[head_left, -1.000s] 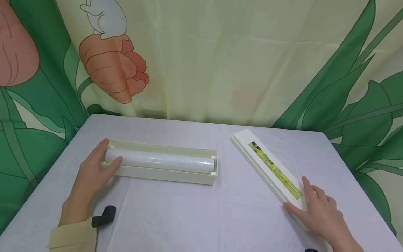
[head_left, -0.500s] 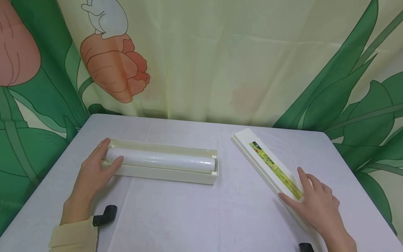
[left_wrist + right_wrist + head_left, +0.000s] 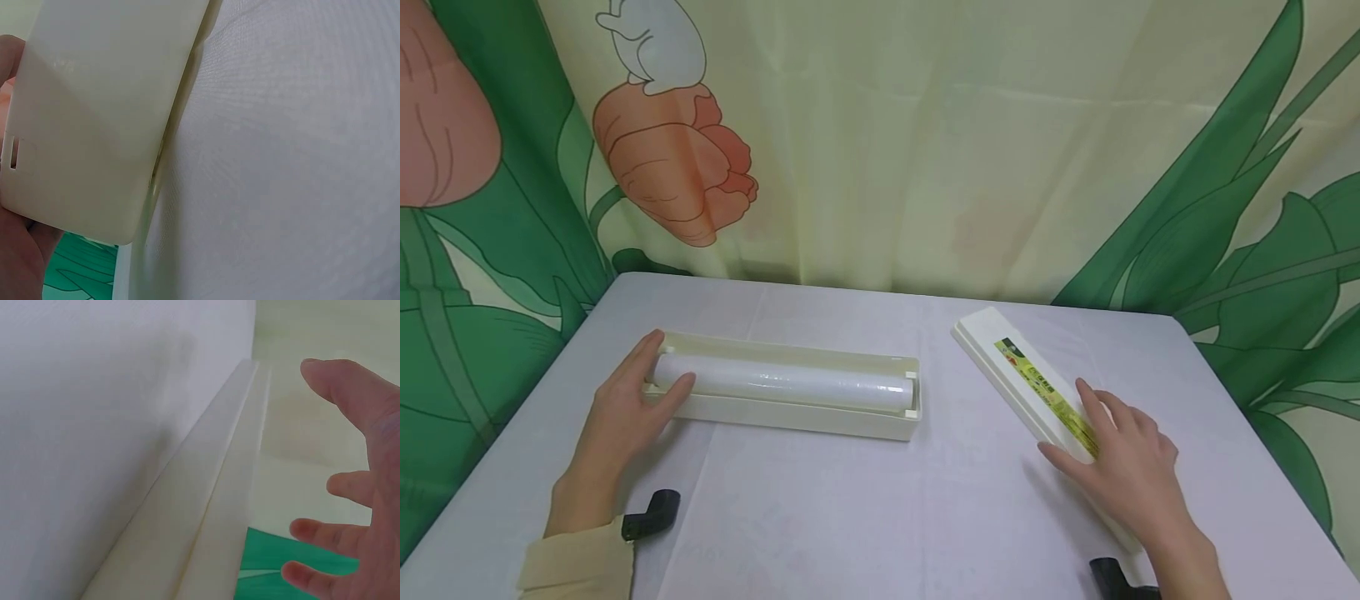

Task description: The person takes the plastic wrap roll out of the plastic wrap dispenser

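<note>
An uncovered off-white cling film box (image 3: 797, 418) lies lengthwise on the left of the table, with a white roll of film (image 3: 790, 385) inside. My left hand (image 3: 613, 425) grips its left end, thumb at the front wall and fingers at the far side. In the left wrist view the box's wall (image 3: 106, 125) hides most of that hand (image 3: 19, 262). A long white lid (image 3: 1021, 392) with a yellow-green label (image 3: 1047, 392) lies slanted on the right. Over its near part hovers my right hand (image 3: 1123, 471), fingers spread. The right wrist view shows space between this hand (image 3: 375, 506) and the lid (image 3: 206, 500).
A white cloth (image 3: 820, 517) covers the table. Behind it hangs a curtain (image 3: 880, 167) printed with leaves, flowers and a rabbit. Black camera mounts (image 3: 651, 515) stick out at both wrists.
My right hand has moved left and away from me along the lid, now covering part of the label. The left hand, box and lid have stayed in place.
</note>
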Action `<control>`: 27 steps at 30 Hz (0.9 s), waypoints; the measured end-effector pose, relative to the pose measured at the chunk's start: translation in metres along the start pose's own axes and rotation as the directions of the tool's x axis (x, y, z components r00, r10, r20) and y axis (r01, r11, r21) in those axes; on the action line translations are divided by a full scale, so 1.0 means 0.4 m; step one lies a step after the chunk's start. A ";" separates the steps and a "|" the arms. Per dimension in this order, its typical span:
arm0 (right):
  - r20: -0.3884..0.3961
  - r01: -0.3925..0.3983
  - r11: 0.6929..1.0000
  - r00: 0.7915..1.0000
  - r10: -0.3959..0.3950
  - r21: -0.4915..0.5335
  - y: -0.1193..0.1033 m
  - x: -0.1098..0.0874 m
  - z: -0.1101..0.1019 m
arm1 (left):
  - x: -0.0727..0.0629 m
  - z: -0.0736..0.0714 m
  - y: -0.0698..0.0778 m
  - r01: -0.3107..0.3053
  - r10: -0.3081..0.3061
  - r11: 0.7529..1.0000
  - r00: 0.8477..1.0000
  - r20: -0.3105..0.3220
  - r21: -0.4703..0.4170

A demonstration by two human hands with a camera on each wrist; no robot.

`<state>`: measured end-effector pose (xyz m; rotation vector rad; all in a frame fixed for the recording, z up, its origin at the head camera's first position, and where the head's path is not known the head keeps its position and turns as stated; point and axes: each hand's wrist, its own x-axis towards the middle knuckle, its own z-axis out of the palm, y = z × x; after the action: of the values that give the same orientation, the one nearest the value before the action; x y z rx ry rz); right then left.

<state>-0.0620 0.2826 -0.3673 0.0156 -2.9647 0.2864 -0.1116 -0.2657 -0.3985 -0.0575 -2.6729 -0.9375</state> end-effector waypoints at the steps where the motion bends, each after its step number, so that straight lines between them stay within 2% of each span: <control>1: -0.002 0.009 1.000 1.000 -0.009 0.005 -0.005 0.003 -0.001 | 0.000 0.000 0.000 -0.003 0.003 1.000 1.000 -0.001 -0.001; 15: 0.008 0.081 0.996 0.997 -0.081 0.027 -0.063 0.042 -0.022 | 0.003 -0.006 0.003 -0.009 0.009 1.000 1.000 0.006 0.003; 27: -0.039 0.145 0.988 0.989 -0.143 0.050 -0.100 0.069 -0.022 | 0.004 -0.005 -0.002 -0.006 0.005 1.000 1.000 0.018 0.006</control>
<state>-0.0868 0.2450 -0.3469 0.2273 -2.9014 0.3417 -0.1126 -0.2678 -0.3970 -0.0722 -2.6909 -0.9308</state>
